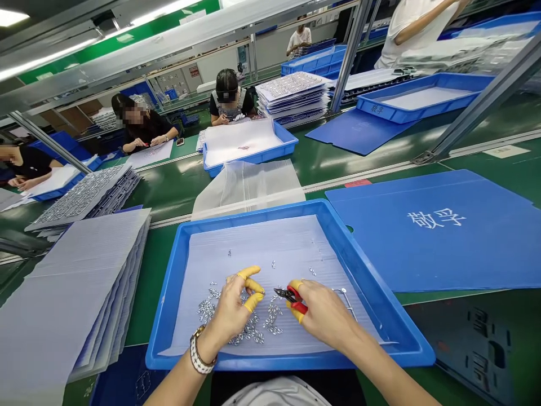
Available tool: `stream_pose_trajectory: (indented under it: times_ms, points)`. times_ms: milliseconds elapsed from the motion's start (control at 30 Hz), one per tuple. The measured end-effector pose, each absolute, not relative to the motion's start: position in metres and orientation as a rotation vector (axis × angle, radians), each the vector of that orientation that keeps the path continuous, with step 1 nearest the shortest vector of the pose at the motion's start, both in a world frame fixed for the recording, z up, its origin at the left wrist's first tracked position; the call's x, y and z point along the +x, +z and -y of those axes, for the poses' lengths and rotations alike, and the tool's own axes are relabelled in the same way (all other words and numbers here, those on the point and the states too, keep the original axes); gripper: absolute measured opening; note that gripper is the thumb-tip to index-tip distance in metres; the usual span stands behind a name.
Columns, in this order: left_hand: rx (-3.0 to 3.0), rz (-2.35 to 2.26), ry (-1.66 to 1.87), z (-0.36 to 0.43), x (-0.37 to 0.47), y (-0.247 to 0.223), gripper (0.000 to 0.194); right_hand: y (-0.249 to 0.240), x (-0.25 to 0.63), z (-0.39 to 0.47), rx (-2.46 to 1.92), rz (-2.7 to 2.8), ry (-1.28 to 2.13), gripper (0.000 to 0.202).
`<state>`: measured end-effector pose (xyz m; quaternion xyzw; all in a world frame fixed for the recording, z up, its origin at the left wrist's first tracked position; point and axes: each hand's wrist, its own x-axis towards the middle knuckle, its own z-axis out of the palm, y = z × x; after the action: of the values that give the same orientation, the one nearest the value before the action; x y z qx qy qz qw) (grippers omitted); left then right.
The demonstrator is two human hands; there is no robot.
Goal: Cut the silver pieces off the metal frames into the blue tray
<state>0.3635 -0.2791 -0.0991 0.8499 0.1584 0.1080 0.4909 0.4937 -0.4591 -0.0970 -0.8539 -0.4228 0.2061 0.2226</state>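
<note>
Both hands are over a blue tray [163,316] lined with white paper [253,242]. My left hand [234,307], with yellow finger covers and a watch [198,352] on its wrist, pinches a tiny piece between thumb and fingertip; the piece is too small to name. My right hand [323,310], also with yellow finger covers, is closed around red-handled pliers [291,295], whose dark jaws point left toward the left fingertips without touching them. Small shiny metal pieces [273,321] lie in loose piles under and between the hands. A thin metal frame [347,301] lies right of the right hand.
White sheets [71,270] are stacked at the left. A blue board [439,231] lies at the right. Clear plastic [249,186] sits behind the tray. Across the bench, people work near another blue tray [249,155], and slanted metal posts [486,101] rise.
</note>
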Motion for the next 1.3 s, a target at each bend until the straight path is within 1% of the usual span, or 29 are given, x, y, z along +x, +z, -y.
stream_pose_trajectory:
  times_ms: [100, 233, 300, 467, 600, 700, 833, 1000, 1300]
  points:
    - [2.025, -0.375, 0.298, 0.280, 0.365, -0.097, 0.043, -0.098, 0.492, 0.458, -2.342, 1.185, 0.543, 0.003]
    - [1.822, -0.412, 0.300, 0.280, 0.370, -0.095, 0.018, -0.100, 0.489, 0.456, -2.217, 1.132, 0.586, 0.006]
    - [1.657, -0.488, 0.289, 0.280, 0.372, -0.096, 0.011, -0.102, 0.486, 0.454, -2.153, 1.084, 0.607, 0.008]
    - [1.300, -0.602, 0.308, 0.283, 0.375, -0.102, 0.016, -0.111, 0.479, 0.446, -1.987, 0.950, 0.616, 0.011]
    - [0.966, -0.653, 0.347, 0.289, 0.375, -0.107, 0.025, -0.116, 0.471, 0.434, -1.761, 0.794, 0.609, 0.016]
    - [0.946, -0.660, 0.355, 0.296, 0.375, -0.109, 0.028, -0.114, 0.465, 0.427, -1.709, 0.722, 0.591, 0.016]
    - [0.967, -0.669, 0.345, 0.304, 0.375, -0.108, 0.027, -0.109, 0.462, 0.422, -1.721, 0.694, 0.533, 0.007]
    - [1.049, -0.676, 0.325, 0.307, 0.376, -0.102, 0.026, -0.107, 0.464, 0.422, -1.689, 0.705, 0.559, 0.014]
    - [1.134, -0.648, 0.242, 0.304, 0.375, -0.100, 0.025, -0.109, 0.467, 0.425, -1.694, 0.732, 0.594, 0.010]
